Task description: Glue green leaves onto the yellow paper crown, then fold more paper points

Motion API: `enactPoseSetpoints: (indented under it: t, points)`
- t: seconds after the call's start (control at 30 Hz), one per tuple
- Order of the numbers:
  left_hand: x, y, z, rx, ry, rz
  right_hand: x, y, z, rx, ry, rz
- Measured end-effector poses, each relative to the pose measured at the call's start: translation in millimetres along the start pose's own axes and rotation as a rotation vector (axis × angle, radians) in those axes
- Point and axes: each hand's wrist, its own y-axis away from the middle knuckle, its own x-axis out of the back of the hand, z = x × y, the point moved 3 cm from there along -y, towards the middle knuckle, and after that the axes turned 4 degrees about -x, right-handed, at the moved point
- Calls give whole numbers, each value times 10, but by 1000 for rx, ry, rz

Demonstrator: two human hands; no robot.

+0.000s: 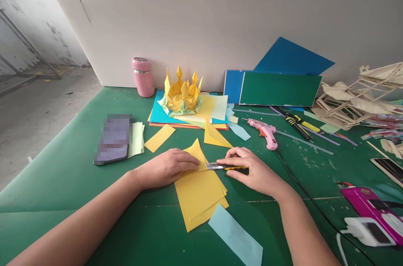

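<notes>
My left hand (171, 166) lies flat on a folded piece of yellow paper (195, 152), fingers pointing right. Between thumb and fingers, my right hand (250, 169) grips a utility knife (231, 168) with a black and yellow handle. Its metal blade points left and meets the right edge of the folded paper, close to my left fingertips; the blade's tip is hidden. Under both is a small stack of yellow paper sheets (201, 199). A light blue paper strip (236, 234) lies at the stack's lower right, and a folded yellow piece (215, 135) sits just beyond.
At the back, a yellow folded-paper crown (184, 96) stands on coloured sheets beside a pink flask (143, 77). A pink glue gun (264, 131) rests to the right, its black cord running forward past my right arm. A blurred dark object (113, 138) is at left, a magenta power strip (373, 207) at right.
</notes>
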Motion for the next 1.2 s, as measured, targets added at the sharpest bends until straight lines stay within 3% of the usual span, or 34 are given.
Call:
enactPoseSetpoints:
  t: [0.37,0.63,1.2]
  points:
    - [-2,-31,-3,113,76,-8,-74,-49,-27,75,9,28]
    - [-30,-1,-49,241,93,-74,-10,-13,80,25,-19,-78]
    - [-22,-8,-71,281,169,-91,-97,-63,-79,138,-2,-38]
